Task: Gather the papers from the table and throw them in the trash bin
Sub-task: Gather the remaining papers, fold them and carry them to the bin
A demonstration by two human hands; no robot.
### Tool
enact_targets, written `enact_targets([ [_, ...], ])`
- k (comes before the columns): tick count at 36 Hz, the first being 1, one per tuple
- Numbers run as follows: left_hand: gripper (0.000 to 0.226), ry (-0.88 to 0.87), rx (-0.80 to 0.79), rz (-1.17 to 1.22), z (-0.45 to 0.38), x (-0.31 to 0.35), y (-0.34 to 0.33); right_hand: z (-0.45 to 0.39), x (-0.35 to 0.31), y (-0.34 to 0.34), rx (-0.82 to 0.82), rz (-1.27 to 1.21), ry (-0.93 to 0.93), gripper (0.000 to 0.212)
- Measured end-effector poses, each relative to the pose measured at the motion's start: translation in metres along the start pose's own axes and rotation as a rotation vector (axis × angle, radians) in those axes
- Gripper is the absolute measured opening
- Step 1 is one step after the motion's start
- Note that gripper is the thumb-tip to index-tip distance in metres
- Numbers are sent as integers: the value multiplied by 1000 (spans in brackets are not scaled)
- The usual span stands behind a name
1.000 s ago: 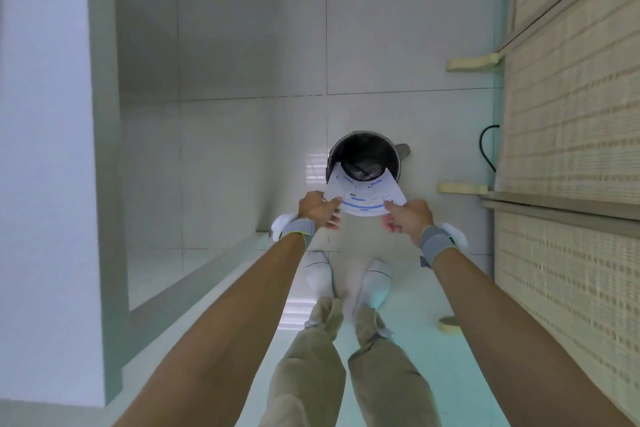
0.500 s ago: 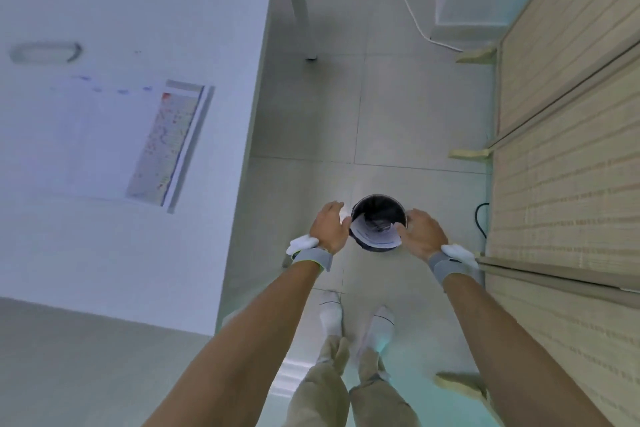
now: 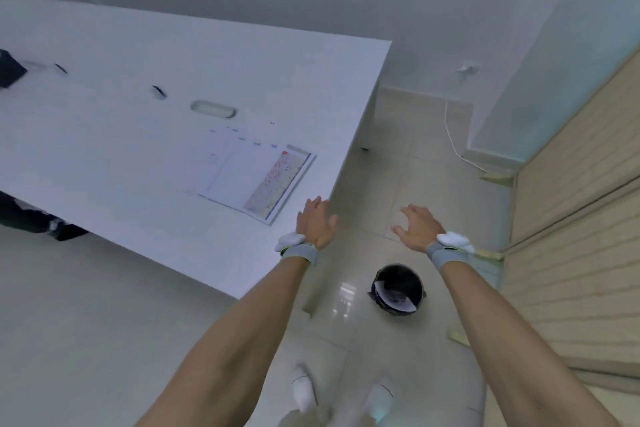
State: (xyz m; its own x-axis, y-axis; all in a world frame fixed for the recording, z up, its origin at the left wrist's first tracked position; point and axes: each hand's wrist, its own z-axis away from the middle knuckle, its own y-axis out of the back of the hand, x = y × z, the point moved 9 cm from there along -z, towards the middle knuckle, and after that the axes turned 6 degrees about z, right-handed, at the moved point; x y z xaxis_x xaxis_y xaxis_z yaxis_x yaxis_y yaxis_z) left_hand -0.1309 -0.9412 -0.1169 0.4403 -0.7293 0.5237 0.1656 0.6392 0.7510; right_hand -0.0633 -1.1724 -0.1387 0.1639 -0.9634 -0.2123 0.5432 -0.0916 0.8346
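Note:
A small round black trash bin stands on the tiled floor between my forearms, with white paper lying inside it. A stack of white papers, the top sheet showing a band of red dots, lies near the right end of the long white table. My left hand hovers at the table's right edge, open and empty, just right of that stack. My right hand is raised over the floor above the bin, fingers spread, holding nothing.
On the table sit an oval cable grommet, two small dark items and a dark object at the far left. A beige slatted wall lines the right. A white cable runs along the floor. My white shoes are below.
The papers held over the bin dropped into it and both hands let go. Both hands rose away from the bin, and the view swung up toward the table.

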Motion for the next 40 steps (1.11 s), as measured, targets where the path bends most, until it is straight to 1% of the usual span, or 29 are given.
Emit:
enact_targets([
  [3,57,60,82,37,22,-36,64,14,-51,21,35,39,45,56],
  [4,57,88,90,62,23,-42,71,15,-55,24,20,24,38,57],
  [7,58,149,157,95,40,-86,127,26,-104,35,35,29,66,66],
  [10,59,162,185,85,54,-132,173,32,-153,39,36,47,85,70],
  [11,59,168,185,84,57,-138,176,32,-155,39,26,50,79,70],
  [17,59,169,210,53,81,-235,251,38,-250,22,18,29,93,70],
  [18,59,169,205,49,82,-238,251,38,-248,21,18,25,82,70],
  [24,62,159,169,12,81,-312,296,33,-319,-6,10,1,61,70],
  [29,63,144,124,24,62,-329,311,23,-345,-16,0,-8,36,71],
  [40,65,53,40,14,-45,-347,354,-51,-374,-10,13,-42,-82,71],
])
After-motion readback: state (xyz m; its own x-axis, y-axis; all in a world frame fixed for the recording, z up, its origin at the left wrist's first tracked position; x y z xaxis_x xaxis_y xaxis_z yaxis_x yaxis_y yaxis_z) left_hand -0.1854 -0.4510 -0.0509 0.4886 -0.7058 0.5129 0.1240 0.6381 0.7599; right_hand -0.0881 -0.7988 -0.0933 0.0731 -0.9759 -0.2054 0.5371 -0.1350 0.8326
